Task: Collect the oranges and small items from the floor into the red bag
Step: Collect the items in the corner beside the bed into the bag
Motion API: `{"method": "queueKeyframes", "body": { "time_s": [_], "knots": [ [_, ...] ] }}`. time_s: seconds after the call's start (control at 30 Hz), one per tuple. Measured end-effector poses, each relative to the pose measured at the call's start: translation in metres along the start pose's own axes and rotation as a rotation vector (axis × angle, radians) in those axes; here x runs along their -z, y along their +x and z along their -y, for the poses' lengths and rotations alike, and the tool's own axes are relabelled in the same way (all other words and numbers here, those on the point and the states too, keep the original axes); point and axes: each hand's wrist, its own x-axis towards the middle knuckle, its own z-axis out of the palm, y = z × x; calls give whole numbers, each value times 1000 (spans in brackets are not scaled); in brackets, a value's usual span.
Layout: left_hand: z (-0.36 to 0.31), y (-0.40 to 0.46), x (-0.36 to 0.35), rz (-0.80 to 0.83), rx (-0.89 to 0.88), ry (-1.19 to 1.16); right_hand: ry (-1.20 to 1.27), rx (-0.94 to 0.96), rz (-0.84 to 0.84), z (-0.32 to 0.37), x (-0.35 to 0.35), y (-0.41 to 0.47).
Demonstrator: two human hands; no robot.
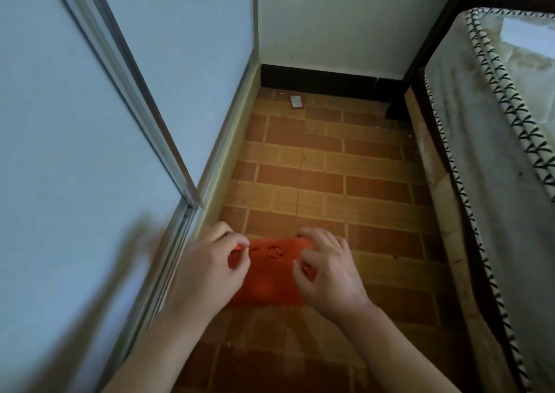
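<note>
**Red bag held over the tiled floor**

Brick-patterned floor tiles (315,158) run between a pale sliding door (90,122) and a mattress (495,167) that is cut off at the frame edge. Near the viewer's end of the floor, the red bag (267,275) is held between both hands; its side edges are hidden behind them, and its dark print is blurred. The left hand (207,269) pinches the bag's left edge with curled fingers. The right hand (326,269) grips its right edge, fingers bent. Far beyond the bag, by the dark baseboard (318,81), a small item (296,102) lies, too small to be identified.
</note>
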Motion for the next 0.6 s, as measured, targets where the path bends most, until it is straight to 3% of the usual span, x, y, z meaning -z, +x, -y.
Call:
{"method": "queueKeyframes", "body": {
  "time_s": [0.13,0.33,0.6],
  "knots": [
    [14,-17,-35,39,66,105,56,85,99,-5,-36,-9],
    [27,-32,-78,121,91,148,93,50,114,-33,-65,-8],
    [61,-55,-113,467,218,184,85,-29,244,-25,-92,-13]
  ]
}}
